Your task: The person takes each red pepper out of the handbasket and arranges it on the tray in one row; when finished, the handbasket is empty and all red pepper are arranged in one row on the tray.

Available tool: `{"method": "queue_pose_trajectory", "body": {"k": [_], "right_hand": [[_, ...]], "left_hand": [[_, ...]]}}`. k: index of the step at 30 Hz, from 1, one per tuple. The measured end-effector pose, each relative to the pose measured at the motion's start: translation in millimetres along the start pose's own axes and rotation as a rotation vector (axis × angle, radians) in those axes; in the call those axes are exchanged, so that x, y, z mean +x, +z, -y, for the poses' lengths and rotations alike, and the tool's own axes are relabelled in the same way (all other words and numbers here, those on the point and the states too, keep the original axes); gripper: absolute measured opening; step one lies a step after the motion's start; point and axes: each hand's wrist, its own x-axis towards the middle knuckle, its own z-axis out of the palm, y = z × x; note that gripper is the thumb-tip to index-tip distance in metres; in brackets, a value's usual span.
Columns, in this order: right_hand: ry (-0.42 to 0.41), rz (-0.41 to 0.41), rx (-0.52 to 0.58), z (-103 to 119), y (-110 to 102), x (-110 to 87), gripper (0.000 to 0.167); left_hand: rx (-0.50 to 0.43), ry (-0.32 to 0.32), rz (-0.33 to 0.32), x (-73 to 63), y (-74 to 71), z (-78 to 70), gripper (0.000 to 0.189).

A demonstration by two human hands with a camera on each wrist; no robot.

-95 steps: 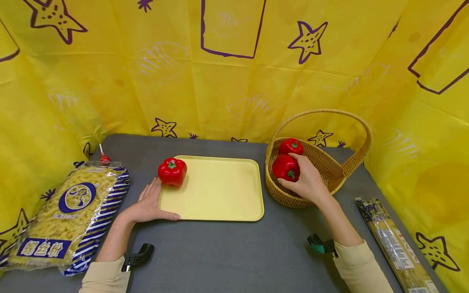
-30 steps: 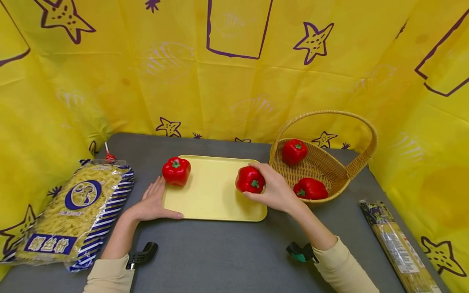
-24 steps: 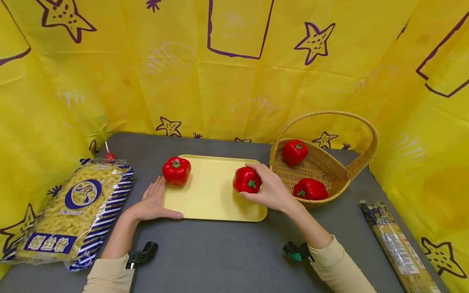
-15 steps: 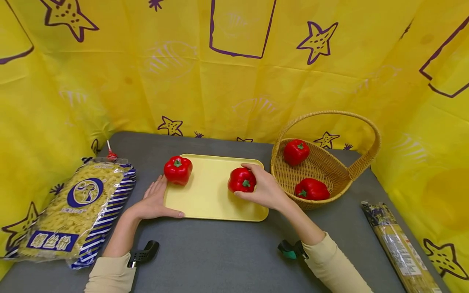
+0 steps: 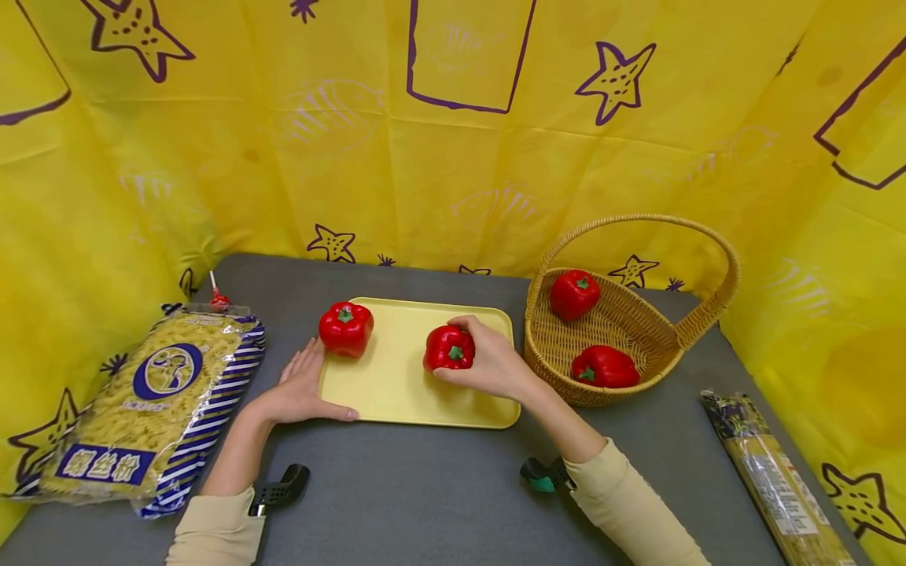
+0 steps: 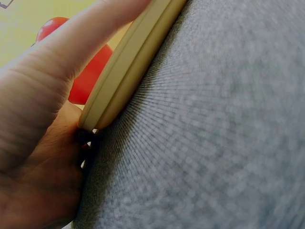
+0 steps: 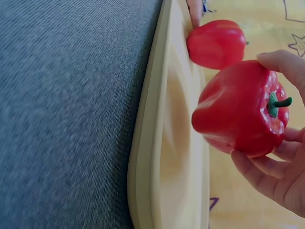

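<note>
Since the first head view you are bringing the held pepper out of the basket and leftward over the tray, your right hand travelling with it. Two peppers are staying in the basket: the back pepper is sitting stem-up toward the rear left, and the front pepper is lying on its side by the near rim, its stem pointing left. On the tray, the left pepper is standing stem-up in the far left corner. Your left hand is resting there with fingers spread, pressing the tray's left edge and near corner and enclosing nothing. Your right hand is gripping the held pepper snugly, the thumb bending along its near side and the fingers along its far side, opened only to its width. Between them its stem is facing upward, clear of the palm. It is hanging just right of the tray's middle; whether its base is touching, you are not seeing clearly enough to tell.
</note>
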Motion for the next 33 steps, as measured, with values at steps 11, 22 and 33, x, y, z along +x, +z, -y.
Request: {"method": "queue_pose_trajectory", "body": {"k": [11, 22, 33], "right_hand": [[0.012, 0.0, -0.035, 6.2, 7.5, 10.0, 0.07], [-0.003, -0.009, -0.032, 11.1, 17.8, 22.5, 0.068], [0.048, 0.008, 0.012, 21.8, 29.5, 36.0, 0.075]], "left_hand": [[0.011, -0.002, 0.004, -0.3, 0.8, -0.5, 0.135], [0.009, -0.003, -0.001, -0.2, 1.1, 0.1, 0.134], [0.005, -0.008, -0.001, -0.1, 0.6, 1.0, 0.134]]}}
